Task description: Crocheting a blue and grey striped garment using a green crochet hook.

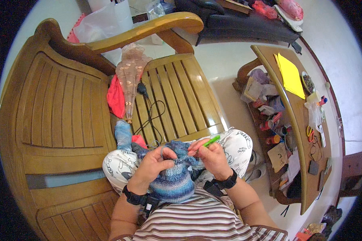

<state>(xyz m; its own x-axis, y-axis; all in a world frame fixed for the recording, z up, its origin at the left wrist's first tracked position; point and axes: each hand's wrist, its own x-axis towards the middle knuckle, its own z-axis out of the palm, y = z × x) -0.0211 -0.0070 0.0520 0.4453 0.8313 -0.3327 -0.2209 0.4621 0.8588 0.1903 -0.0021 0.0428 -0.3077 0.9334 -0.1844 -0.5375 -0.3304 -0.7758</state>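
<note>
A blue, white and grey striped knitted piece (173,188) rests in my lap, bunched at its upper edge. My left hand (153,164) is closed on that edge, thumb and fingers pinching the fabric. In my right hand (214,160) is a crochet hook with a green handle (211,140), its handle pointing up and to the right. The hook's tip is hidden among the fingers and yarn. Left of my knees, on the bench, lies a light-blue yarn ball (123,134).
I sit on a slatted wooden bench (171,92). A folded patterned umbrella (130,76), a red cloth (116,98) and a black cable (151,114) lie on it. To the right stands a wooden table (293,148) with yellow sheets (289,76), scissors (309,133) and a crowded lower shelf.
</note>
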